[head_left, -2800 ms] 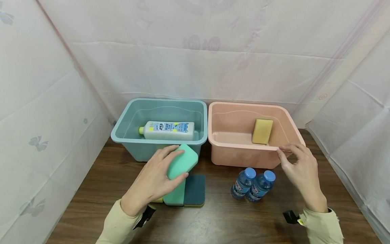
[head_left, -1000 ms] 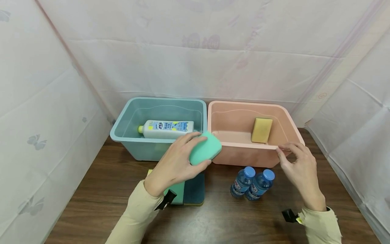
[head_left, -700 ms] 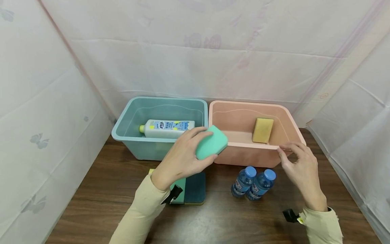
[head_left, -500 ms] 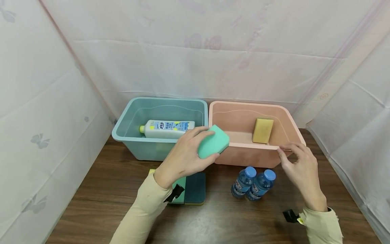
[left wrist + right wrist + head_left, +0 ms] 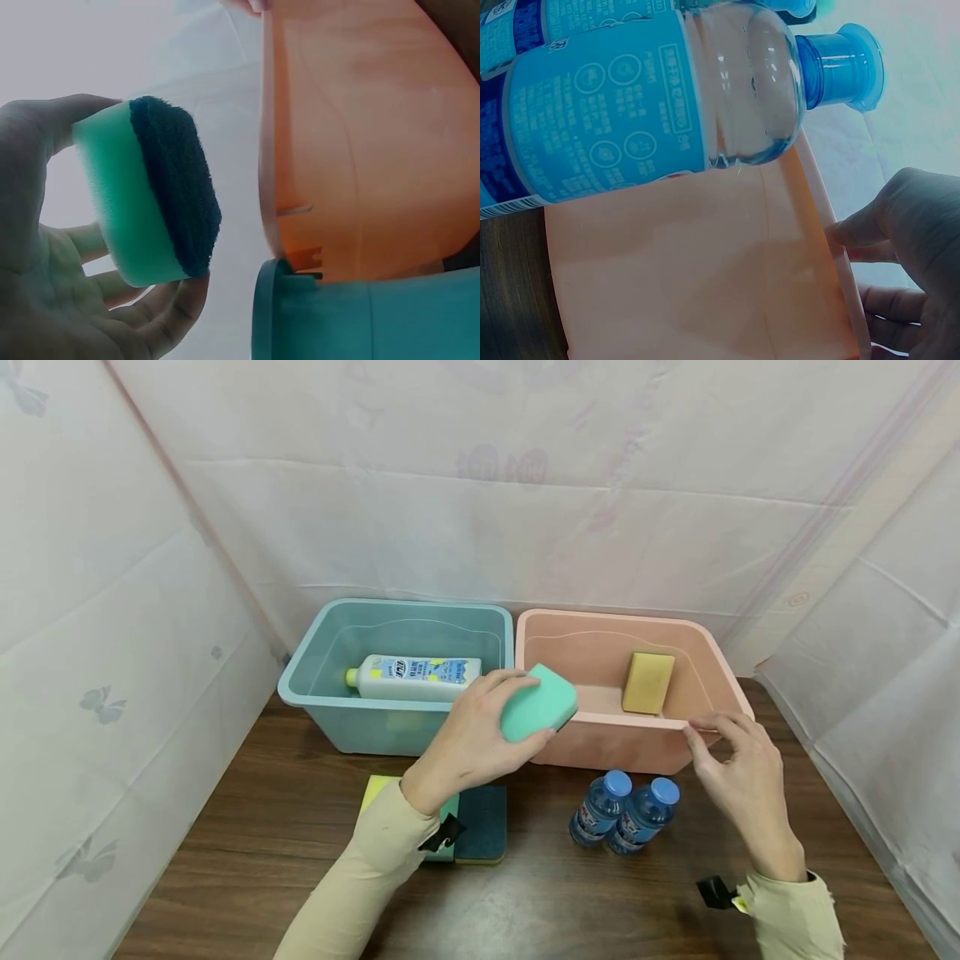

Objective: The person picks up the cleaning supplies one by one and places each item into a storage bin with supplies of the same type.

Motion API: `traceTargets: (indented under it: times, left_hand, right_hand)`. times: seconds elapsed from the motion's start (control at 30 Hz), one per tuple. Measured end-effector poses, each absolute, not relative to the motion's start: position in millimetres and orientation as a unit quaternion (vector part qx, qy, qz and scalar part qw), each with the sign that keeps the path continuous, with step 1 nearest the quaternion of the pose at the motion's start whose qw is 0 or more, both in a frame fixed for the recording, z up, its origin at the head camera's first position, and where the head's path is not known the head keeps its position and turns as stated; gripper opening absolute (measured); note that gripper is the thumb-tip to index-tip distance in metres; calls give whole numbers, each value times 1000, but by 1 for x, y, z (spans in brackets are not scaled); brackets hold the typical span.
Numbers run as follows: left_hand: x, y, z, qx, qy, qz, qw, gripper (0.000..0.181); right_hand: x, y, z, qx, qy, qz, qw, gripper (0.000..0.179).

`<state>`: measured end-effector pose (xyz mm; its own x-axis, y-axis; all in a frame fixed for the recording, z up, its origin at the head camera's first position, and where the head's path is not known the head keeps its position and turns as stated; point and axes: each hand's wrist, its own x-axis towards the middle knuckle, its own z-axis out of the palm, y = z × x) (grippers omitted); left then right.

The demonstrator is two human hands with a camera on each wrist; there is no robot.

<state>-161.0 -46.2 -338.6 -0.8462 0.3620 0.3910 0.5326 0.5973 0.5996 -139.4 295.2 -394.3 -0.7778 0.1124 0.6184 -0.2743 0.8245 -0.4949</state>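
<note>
Two sleeved forearms reached up from the bottom of the head view. The left hand point(image 5: 476, 731) slanted toward the upper right, ending near the middle of the frame; the right hand point(image 5: 742, 768), at the right, leaned up and left. Its thumb and fingers pinched the rim of the pink bin point(image 5: 637, 745) near that bin's front right corner, the gap between them narrow.

The left hand was spread about as wide as the green sponge point(image 5: 538, 703), which it held between thumb and fingers. The sponge sat tilted, its foam side toward the palm and its dark scouring layer facing away. In the head view it overlapped the pink bin's front left corner; the left wrist view showed it apart from the bin. Two blue-capped bottles point(image 5: 596, 810) stood at lower right of centre.
</note>
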Motion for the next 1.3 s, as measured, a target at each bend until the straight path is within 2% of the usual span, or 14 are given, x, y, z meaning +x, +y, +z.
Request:
traceTargets:
  times: [1.3]
  left_hand:
    - [-202, -19, -348, -221, -880, -408, 100, 59]
  right_hand:
    - [-141, 297, -396, 44, -899, 293, 324, 15]
